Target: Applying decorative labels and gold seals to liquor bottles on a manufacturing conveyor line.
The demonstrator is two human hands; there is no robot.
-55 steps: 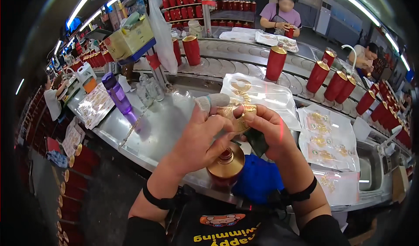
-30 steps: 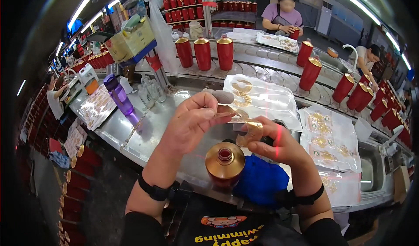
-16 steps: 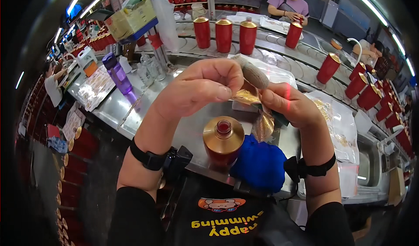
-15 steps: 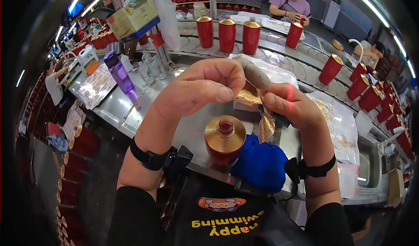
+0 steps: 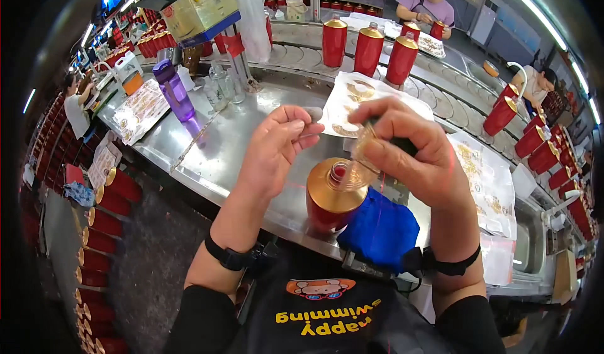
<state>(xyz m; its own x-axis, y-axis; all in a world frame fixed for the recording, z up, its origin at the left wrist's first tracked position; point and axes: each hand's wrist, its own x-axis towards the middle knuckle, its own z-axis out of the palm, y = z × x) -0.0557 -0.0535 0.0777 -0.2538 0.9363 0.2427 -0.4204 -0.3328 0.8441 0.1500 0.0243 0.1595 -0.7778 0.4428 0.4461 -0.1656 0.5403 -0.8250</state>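
Observation:
My left hand (image 5: 274, 149) is raised left of a red bottle (image 5: 321, 206) with a gold shoulder and an open glass neck. Its thumb and fingertips are pressed together; a grey cover sits at one fingertip, and anything pinched there is hidden. Over the bottle's right side, my right hand (image 5: 412, 149) grips a gold-patterned translucent piece (image 5: 363, 159), smeared by motion. The piece hangs in front of the bottle's neck; whether they touch I cannot tell. The bottle stands upright on the metal bench, with a bundled blue cloth (image 5: 384, 231) against its right side.
White sheets with gold pieces (image 5: 481, 184) lie at right, before a sink (image 5: 533, 241). Behind, red bottles (image 5: 368, 49) stand on a curved conveyor (image 5: 296, 43). A purple drinking bottle (image 5: 175, 93) and clear glass bottles (image 5: 220, 90) stand at left. Two people work beyond the conveyor.
My hands have moved apart, the left one down. My right hand has turned and swung the gold piece toward the bottle's neck. My view has shifted slightly; bottles on the conveyor have changed places.

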